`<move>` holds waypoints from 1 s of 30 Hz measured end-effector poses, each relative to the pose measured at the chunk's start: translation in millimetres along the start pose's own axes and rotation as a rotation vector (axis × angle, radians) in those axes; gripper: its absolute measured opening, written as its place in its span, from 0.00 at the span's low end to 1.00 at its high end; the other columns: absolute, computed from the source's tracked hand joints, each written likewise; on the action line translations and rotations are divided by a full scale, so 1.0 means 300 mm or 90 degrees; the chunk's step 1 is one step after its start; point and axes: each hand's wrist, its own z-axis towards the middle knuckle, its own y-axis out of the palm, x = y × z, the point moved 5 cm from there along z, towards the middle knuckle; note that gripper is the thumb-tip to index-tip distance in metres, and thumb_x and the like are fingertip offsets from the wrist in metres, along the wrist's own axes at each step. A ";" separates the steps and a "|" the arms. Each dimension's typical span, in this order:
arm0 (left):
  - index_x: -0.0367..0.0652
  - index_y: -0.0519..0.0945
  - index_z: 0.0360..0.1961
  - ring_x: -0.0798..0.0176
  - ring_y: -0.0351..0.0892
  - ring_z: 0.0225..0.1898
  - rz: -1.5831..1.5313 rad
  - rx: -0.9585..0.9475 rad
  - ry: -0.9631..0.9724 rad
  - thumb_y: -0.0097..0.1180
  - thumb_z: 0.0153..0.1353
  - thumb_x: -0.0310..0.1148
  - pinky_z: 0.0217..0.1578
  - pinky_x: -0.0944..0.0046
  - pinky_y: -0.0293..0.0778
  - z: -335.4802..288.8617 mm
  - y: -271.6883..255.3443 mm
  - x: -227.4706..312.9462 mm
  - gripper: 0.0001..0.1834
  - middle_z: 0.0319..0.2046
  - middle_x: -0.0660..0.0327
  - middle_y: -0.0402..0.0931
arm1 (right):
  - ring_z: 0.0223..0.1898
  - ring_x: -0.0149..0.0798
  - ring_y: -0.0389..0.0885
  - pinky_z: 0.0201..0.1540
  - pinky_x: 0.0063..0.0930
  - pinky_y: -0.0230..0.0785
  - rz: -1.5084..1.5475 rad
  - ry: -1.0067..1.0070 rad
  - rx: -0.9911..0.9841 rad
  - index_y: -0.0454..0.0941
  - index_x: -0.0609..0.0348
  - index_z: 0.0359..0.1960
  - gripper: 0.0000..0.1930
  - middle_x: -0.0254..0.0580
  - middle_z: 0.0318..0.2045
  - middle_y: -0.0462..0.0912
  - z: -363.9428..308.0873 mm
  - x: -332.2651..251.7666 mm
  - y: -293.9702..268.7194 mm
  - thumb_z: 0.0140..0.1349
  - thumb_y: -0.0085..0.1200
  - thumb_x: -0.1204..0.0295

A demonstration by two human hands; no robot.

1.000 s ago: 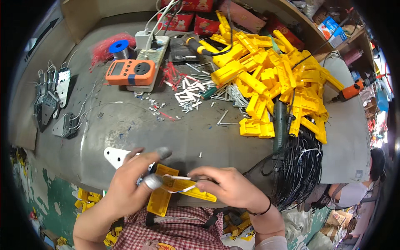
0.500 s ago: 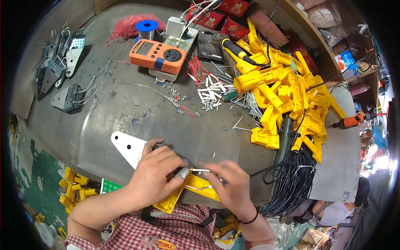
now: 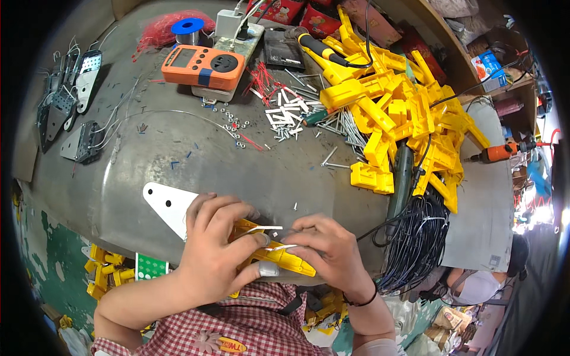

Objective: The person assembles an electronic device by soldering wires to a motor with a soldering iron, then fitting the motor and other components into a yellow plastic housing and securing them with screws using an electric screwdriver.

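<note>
At the bench's near edge, my left hand (image 3: 221,243) is closed around a yellow plastic housing (image 3: 285,260), with silver-grey covers on its thumb and a finger. A white plate (image 3: 163,204) with two dark holes sticks out to the left from under that hand. My right hand (image 3: 329,249) pinches a thin white wire (image 3: 288,247) over the housing. A second white strip (image 3: 268,228), like a sleeved wire, points right from between the hands. The far part of the housing is hidden by my left fingers.
A heap of yellow housings (image 3: 415,118) lies at the right, beside a dark green-handled tool (image 3: 402,178) and a black cable bundle (image 3: 412,252). Further back are white sleeves (image 3: 288,113), long screws (image 3: 350,133) and an orange meter (image 3: 203,66). Wired metal brackets (image 3: 62,107) stand far left.
The yellow housing has turned and its left arm is now mostly behind my left hand. My right hand has come to a pinch on the wire. The whole view has shifted slightly.
</note>
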 end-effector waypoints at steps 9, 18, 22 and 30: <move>0.44 0.75 0.31 0.50 0.66 0.49 0.016 -0.043 -0.015 0.63 0.33 0.29 0.49 0.44 0.58 -0.027 0.045 -0.035 0.18 0.44 0.56 0.68 | 0.24 0.36 0.74 0.27 0.28 0.65 -0.009 -0.009 -0.018 0.83 0.54 0.31 0.07 0.36 0.22 0.76 0.017 0.008 0.027 0.48 0.61 0.71; 0.48 0.76 0.33 0.64 0.73 0.43 0.221 -0.037 0.101 0.54 0.45 0.33 0.51 0.45 0.55 -0.087 0.047 0.032 0.11 0.37 0.66 0.74 | 0.27 0.45 0.76 0.31 0.34 0.69 -0.058 0.070 0.115 0.78 0.60 0.39 0.13 0.44 0.27 0.76 0.066 0.066 0.050 0.54 0.58 0.67; 0.47 0.73 0.28 0.67 0.74 0.40 0.254 -0.082 0.089 0.53 0.48 0.33 0.53 0.47 0.56 -0.061 0.076 0.000 0.06 0.35 0.65 0.74 | 0.31 0.48 0.76 0.35 0.37 0.68 -0.002 0.090 0.012 0.77 0.62 0.34 0.10 0.48 0.29 0.76 0.180 0.152 0.038 0.56 0.55 0.68; 0.45 0.70 0.30 0.63 0.77 0.35 0.069 -0.080 0.055 0.61 0.37 0.23 0.49 0.52 0.56 0.000 0.072 -0.018 0.17 0.31 0.66 0.76 | 0.40 0.45 0.74 0.45 0.35 0.66 -0.523 -0.236 0.274 0.76 0.56 0.38 0.13 0.42 0.32 0.76 0.423 0.303 -0.172 0.49 0.47 0.77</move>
